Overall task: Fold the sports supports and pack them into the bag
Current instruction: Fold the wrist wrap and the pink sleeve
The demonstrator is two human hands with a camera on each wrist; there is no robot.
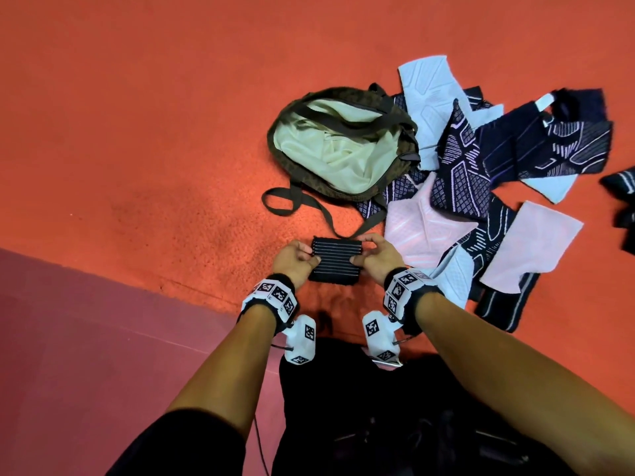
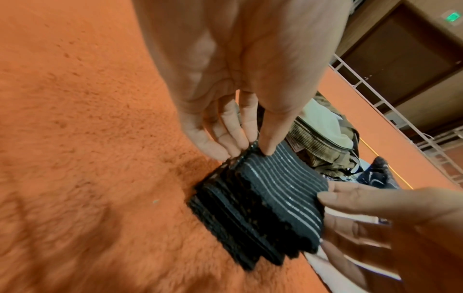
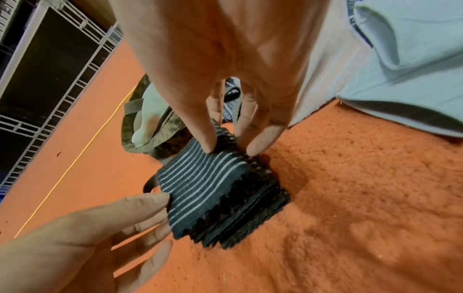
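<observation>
A black elastic support with thin white stripes (image 1: 335, 261) lies folded in several layers on the orange carpet, just in front of me. My left hand (image 1: 311, 259) pinches its left edge between thumb and fingers (image 2: 250, 142). My right hand (image 1: 357, 255) pinches the right edge, thumb on top (image 3: 210, 146). The top layer is lifted slightly off the stack (image 2: 283, 184). Beyond it lies the olive-brown bag (image 1: 347, 159), open, showing its cream lining. To the right lies a loose pile of dark patterned (image 1: 457, 159), pink (image 1: 422, 228) and pale blue (image 1: 429, 87) supports.
The bag's strap (image 1: 278, 201) loops over the carpet between the bag and my hands. Another dark support (image 1: 622, 187) lies at the far right edge. A maroon floor strip (image 1: 86, 338) runs at the lower left. A metal railing (image 2: 375, 95) stands past the carpet.
</observation>
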